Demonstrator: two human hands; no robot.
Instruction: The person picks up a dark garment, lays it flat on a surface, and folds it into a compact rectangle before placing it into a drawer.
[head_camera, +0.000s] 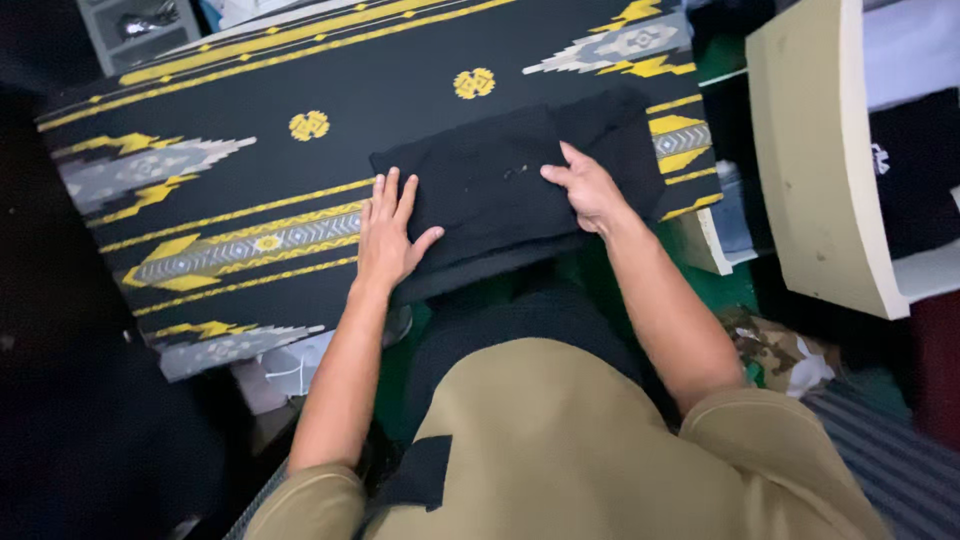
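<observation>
Desk fills most of the view, covered by a black cloth with yellow and grey woven bands and two small yellow medallions; it runs diagonally from the far left corner down to the near right edge. Cream shelf unit stands just past the desk's right end, dark folded items in its compartments. Person's torso in an olive-tan short-sleeved shirt takes up the bottom of the frame, both bare forearms reaching forward over the near edge. Folded black garment lies flat on the desk at the near edge, toward the right end, its lower fold overhanging the edge slightly; a second black layer shows under and to the right of it, can't tell if it's the same piece. Left hand rests palm-down on the garment's left edge, fingers spread and flat, half on the garment, half on the patterned cloth, grip apart, nothing clamped. Right hand sits on the garment's right side, fingers curled over the fabric, thumb pointing left; grip looks pressed onto the cloth, but can't tell whether it's actually pinching a fold. Green floor visible between desk and torso.
</observation>
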